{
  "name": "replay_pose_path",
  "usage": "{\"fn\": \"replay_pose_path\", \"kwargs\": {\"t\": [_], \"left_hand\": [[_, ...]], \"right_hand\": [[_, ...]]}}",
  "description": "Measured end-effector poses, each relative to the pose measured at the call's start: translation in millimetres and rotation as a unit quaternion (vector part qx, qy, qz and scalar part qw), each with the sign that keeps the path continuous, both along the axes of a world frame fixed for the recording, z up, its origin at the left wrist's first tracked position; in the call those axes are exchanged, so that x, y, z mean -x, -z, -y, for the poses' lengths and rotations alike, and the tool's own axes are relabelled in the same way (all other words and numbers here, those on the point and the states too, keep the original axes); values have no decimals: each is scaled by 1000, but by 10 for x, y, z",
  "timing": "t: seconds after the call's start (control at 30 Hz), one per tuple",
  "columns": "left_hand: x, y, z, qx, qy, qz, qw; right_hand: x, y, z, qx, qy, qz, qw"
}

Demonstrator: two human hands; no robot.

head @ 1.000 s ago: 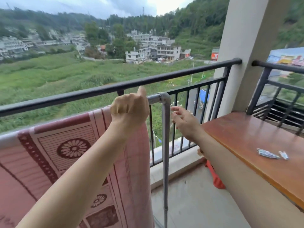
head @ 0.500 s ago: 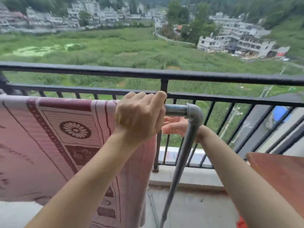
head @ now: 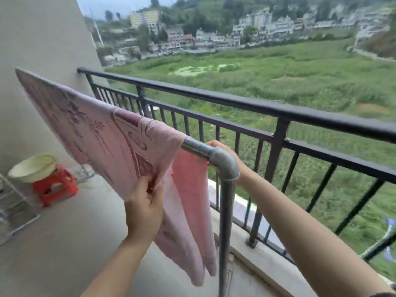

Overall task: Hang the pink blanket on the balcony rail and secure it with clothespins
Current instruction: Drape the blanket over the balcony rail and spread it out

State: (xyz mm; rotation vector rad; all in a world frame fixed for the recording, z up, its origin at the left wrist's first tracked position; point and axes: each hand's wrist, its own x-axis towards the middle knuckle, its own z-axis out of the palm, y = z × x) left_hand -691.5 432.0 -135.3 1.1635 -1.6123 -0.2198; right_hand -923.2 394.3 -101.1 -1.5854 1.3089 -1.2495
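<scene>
The pink blanket [head: 100, 133], patterned in dark red, hangs over a grey metal pipe rail [head: 198, 147] that ends in an elbow joint [head: 225, 163] and a vertical post. My left hand [head: 143, 211] pinches the blanket's near layer below the rail, close to its right edge. My right hand [head: 231, 157] reaches behind the elbow joint, mostly hidden by it; its grip on the blanket's far layer cannot be made out. No clothespins are visible.
The black balcony railing [head: 278, 110] runs behind the pipe rail, with fields and buildings beyond. A red stool [head: 55, 187] with a pale basin [head: 32, 168] on it stands at the left by the wall. A wire rack [head: 12, 209] is at the far left.
The view has swung left. My left hand dropped from the top of the rail to pinch the blanket lower down. My right hand stays behind the elbow joint.
</scene>
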Motion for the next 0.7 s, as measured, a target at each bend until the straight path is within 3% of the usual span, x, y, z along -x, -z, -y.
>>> {"fn": "replay_pose_path", "kwargs": {"t": [0.2,0.27,0.33,0.37,0.43,0.5,0.53,0.6,0.7], "left_hand": [[-218,-428,-194,-38,-36,-96,994],[-253,-625,-165,-36,-42,-155,986],[-251,-813,-146,-34,-48,-173,983],[-250,-884,-149,-30,-59,-148,987],[-272,-950,-124,6,-131,24,991],[-327,-935,-48,9,-204,214,955],[-353,-909,-18,9,-216,269,939],[-457,-838,71,53,-220,306,925],[-615,-772,135,214,-161,284,921]], "right_hand": [[-4,152,55,63,1,-141,988],[-74,94,85,59,16,-248,967],[-115,59,2,112,77,-332,934],[-118,48,-57,142,95,-362,916],[-95,-3,-137,152,120,-422,886],[-58,-81,-114,135,150,-431,880],[-55,-120,-81,136,161,-425,880],[-63,-234,-61,178,185,-423,869],[-60,-400,-97,230,213,-413,855]]}}
